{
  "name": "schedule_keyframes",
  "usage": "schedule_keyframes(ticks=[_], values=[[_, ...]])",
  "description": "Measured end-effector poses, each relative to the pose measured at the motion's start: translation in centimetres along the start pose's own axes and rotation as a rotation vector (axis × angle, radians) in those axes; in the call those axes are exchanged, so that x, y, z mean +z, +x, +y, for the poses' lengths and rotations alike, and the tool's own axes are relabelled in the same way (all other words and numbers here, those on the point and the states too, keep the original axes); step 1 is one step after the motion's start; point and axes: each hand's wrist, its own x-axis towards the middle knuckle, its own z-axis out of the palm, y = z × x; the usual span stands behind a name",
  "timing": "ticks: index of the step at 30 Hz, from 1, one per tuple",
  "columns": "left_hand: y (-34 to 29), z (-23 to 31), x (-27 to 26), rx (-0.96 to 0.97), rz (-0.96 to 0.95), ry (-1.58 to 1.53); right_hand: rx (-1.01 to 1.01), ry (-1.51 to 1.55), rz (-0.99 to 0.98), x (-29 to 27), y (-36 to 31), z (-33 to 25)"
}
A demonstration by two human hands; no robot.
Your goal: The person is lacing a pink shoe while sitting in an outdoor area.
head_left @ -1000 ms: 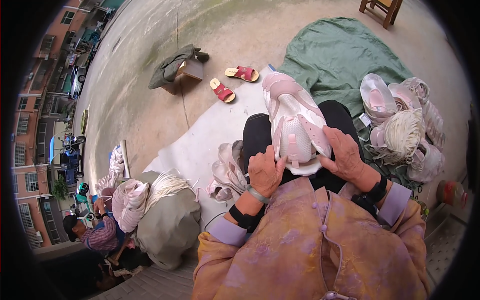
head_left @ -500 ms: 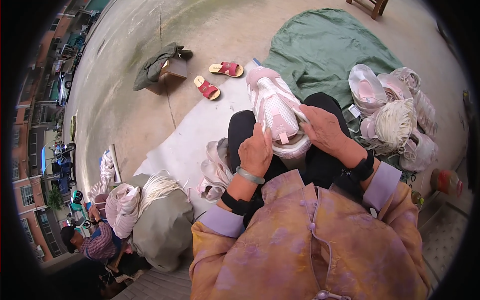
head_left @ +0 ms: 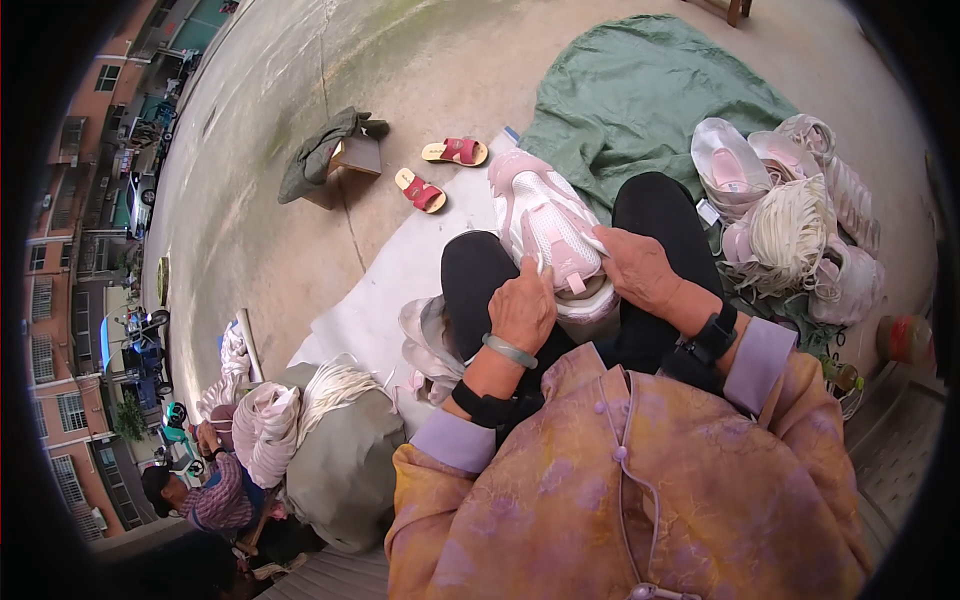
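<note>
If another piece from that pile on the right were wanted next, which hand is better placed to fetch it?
Probably the right hand: it is nearer the pile of shoe pieces. The left hand is across the shoe from it. Both grip the shoe, though.

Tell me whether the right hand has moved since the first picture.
Yes: against the red sandals, the right hand has moved forward, nearer to them.

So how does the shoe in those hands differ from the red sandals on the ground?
The shoe is pink and white; the sandals are red and tan. The left hand and right hand hold the shoe; the sandals lie untouched on the ground. Both are footwear.
</note>
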Motion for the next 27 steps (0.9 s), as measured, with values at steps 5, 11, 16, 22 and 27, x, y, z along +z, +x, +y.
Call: schedule_keyframes(ticks=[5,11,16,22,27], values=[[0.8,0.6,0.7,0.014,-0.052,0.03,0.133,-0.031,-0.102,0.3,-0.6,0.4],[0.6,-1.4,1.0,0.16,0.067,-0.04,0.145,-0.055,-0.19,0.3,0.0,-1.1],[0.0,0.4,-0.8,0.142,0.005,-0.244,-0.051,-0.012,-0.124,-4.0,-1.0,0.5],[0.1,-2.1,-1.5,0.008,0.103,-0.441,0.586,-0.095,0.221,-9.5,-9.2,15.7],[0.9,-2.7,-1.7,-0.16,0.023,-0.609,1.038,-0.339,0.268,-12.1,-14.7,24.2]])
